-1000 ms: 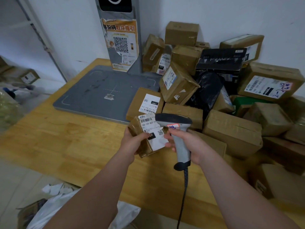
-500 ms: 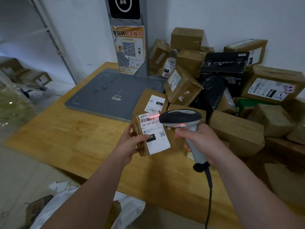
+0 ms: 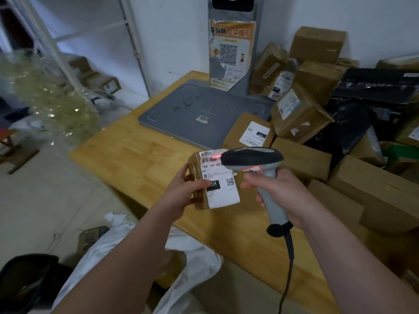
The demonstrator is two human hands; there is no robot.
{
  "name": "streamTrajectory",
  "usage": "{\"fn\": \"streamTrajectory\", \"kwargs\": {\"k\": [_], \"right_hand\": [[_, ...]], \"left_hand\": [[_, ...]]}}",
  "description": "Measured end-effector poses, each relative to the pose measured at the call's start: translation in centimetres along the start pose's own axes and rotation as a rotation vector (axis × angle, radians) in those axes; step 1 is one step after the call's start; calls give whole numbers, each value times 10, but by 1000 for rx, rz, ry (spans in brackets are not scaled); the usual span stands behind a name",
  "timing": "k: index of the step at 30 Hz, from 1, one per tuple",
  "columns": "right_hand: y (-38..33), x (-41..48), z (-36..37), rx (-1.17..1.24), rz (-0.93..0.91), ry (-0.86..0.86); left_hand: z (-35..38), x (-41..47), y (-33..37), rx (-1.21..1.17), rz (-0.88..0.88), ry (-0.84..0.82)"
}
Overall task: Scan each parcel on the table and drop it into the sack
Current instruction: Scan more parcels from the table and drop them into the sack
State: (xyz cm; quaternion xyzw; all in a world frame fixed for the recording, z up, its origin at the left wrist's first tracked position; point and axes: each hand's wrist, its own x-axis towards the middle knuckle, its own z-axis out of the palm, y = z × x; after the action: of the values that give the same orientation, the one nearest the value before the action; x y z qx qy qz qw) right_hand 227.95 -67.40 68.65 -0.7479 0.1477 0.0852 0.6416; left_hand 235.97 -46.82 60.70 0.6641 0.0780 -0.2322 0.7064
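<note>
Here, read from left to right. A white sack [image 3: 108,248] lies crumpled on the floor below the near edge of the table [image 3: 136,159], partly hidden by the left forearm; whether anything lies inside it cannot be told.

Above the near edge of the table, the left hand [image 3: 181,196] grips a small brown parcel [image 3: 217,189], held clear of the tabletop. The thumb presses on the face that carries the white label [image 3: 223,198], and the fingers curl round the parcel's left edge. The label faces the camera and tilts slightly to the right.

A red line [image 3: 215,157] of light falls across the barcode at the top of the label. It lies just beside the dark head of the scanner [image 3: 254,158], which overlaps the parcel's upper right corner.

The right hand [image 3: 278,196] is wrapped round the scanner's grey handle, with the forefinger up near the head. A black cable [image 3: 288,268] hangs from the base of the handle.

Behind the hands, a grey pad [image 3: 199,107] lies flat on the table. An orange poster [image 3: 231,55] is stuck to the post at the pad's far edge.

To the right, many taped boxes [image 3: 371,191] are heaped on the table against the wall.
</note>
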Motion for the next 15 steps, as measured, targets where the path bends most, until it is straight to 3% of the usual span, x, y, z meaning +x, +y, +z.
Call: {"fn": "streamTrajectory", "kwargs": {"k": [11, 15], "right_hand": [[22, 21, 91, -87, 109, -265], [29, 20, 109, -119, 138, -307]], "left_hand": [[-151, -77, -40, 277, -234, 163], [-172, -87, -67, 679, -319, 205]]}}
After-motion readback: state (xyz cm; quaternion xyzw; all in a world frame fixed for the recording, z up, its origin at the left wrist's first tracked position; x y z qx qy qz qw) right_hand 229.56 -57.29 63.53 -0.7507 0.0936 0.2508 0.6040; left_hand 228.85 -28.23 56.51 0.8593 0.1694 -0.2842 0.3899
